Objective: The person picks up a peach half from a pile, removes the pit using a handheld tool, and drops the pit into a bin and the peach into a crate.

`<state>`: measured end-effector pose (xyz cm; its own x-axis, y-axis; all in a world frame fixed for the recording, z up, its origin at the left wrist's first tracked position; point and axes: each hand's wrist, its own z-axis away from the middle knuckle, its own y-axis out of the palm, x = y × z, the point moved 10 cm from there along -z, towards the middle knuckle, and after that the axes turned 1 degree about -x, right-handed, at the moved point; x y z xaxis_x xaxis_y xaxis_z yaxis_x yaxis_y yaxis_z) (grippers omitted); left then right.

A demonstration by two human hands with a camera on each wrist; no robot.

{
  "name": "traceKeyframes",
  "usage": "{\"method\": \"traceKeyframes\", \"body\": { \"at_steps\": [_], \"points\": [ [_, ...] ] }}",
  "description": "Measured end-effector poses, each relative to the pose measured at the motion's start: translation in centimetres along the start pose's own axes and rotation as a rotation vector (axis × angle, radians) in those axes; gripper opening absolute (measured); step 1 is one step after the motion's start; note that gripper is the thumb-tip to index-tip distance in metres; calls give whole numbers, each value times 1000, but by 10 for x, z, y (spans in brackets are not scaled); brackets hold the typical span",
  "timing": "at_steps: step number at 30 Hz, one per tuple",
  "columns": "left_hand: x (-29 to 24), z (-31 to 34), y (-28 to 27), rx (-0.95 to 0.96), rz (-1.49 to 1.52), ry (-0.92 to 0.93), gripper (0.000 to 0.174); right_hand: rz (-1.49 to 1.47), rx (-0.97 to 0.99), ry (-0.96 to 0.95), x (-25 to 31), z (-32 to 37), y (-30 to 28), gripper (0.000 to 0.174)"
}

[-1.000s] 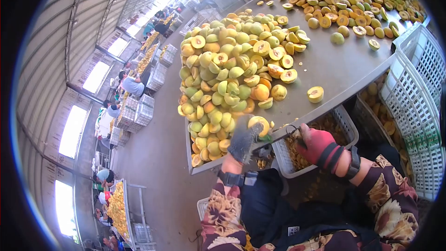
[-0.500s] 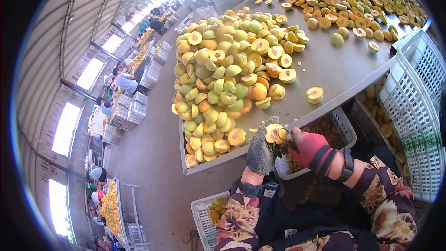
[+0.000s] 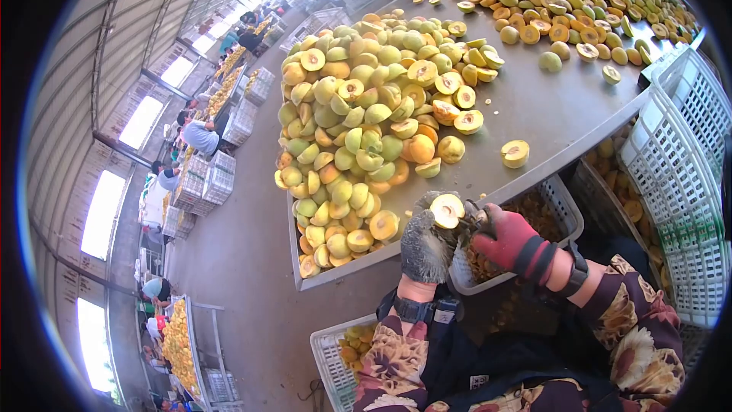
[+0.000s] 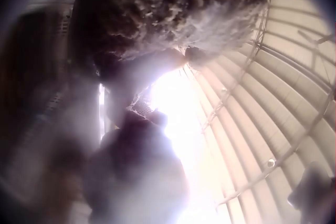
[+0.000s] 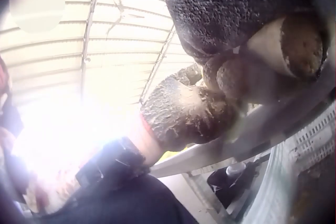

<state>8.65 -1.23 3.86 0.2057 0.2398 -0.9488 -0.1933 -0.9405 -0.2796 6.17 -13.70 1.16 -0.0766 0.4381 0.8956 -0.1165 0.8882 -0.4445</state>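
Note:
My left hand [image 3: 427, 250], in a worn grey glove, holds a pale yellow peach half [image 3: 447, 211] with its cut face up, near the table corner. In my red-gloved right hand [image 3: 509, 240] is a small pitting tool [image 3: 477, 218], its tip close to the cut face. From the right wrist view, a pale round handle [image 5: 272, 45] sticks out of the dark palm side of that glove, with the left hand's glove just beyond. Beside both hands, a large heap of halved peaches [image 3: 358, 118] covers the left part of the metal table [image 3: 534, 118].
Below the table edge stands a white crate [image 3: 570, 214] of brown scraps. Another crate [image 3: 326, 362] with fruit is by my left forearm. Tall white crates [image 3: 675, 160] stand at the right. More halves [image 3: 564, 0] lie at the far end; people work at tables in the background.
My left hand picked a peach half from the heap's near edge and brought it right, to the right hand. The right hand's tool now meets it; the half has tilted slightly.

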Motion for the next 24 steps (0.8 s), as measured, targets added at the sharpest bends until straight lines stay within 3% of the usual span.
{"method": "traceKeyframes", "body": {
  "at_steps": [1, 4, 6, 8, 9, 10, 12, 14, 16, 17, 19, 21, 24],
  "points": [
    [-8, -1, -2, -34, -136, 46, 32, -81, 15, 25, -6, -1, 3, 37],
    [4, -3, -2, -117, 23, 96, 33, -382, 80, 128, -21, -3, 17, 35],
    [16, -2, 3, -85, 28, 148, 31, -559, 101, 172, -23, -3, 23, 34],
    [14, -1, 16, 15, 105, 246, 40, -690, 102, 175, -19, -4, 23, 34],
    [43, -4, 17, 35, 378, 133, 39, -735, 84, 175, -20, -4, 22, 34],
    [51, -3, 16, 60, 525, 76, 38, -592, 30, 48, -18, -9, 15, 33],
    [45, 1, 17, 113, 702, 1, 37, -589, -11, 19, -13, -10, 9, 34],
    [-8, 21, 2, 46, -25, 381, 38, -562, 2, 25, -12, -13, 7, 34],
    [6, 8, 10, 122, 14, 192, 38, -492, -19, -7, -9, -11, -1, 34],
    [5, 8, 6, 101, 273, 167, 38, -440, -40, -45, -3, -11, -2, 34],
    [62, 11, 8, 61, 574, -299, 46, -399, -137, -131, -5, -11, -5, 31],
    [55, 6, -1, -34, 635, -199, 51, -408, -127, -69, -4, -10, -11, 29],
    [45, 8, 3, 33, 1092, -337, 51, -349, -137, -49, 2, -9, -17, 30]
  ]
}}
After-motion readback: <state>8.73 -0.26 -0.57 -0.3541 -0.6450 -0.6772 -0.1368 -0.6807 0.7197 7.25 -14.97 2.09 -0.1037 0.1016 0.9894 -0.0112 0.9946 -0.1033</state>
